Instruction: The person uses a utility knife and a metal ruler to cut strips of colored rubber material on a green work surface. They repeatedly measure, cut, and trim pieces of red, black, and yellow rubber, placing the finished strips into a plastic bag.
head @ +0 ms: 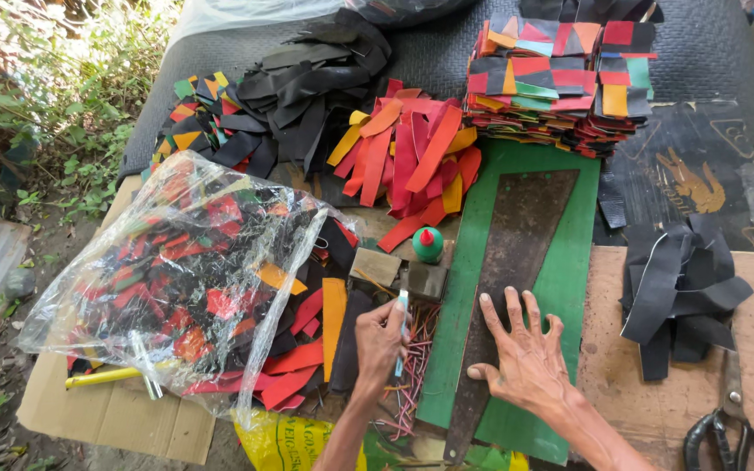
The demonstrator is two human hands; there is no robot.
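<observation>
The right hand (pixel 525 353) lies spread flat on the stiff, heavy-looking metal template (pixel 508 262), best held mid-blade, while the left hand (pixel 381 336) grips a light, slim knife (pixel 401 327).

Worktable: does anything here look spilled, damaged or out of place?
Nothing looks damaged. Red and black pieces spill from the open clear plastic bag onto the table. The right hand presses flat on the dark tapered template; the left hand holds a thin tool.
</observation>
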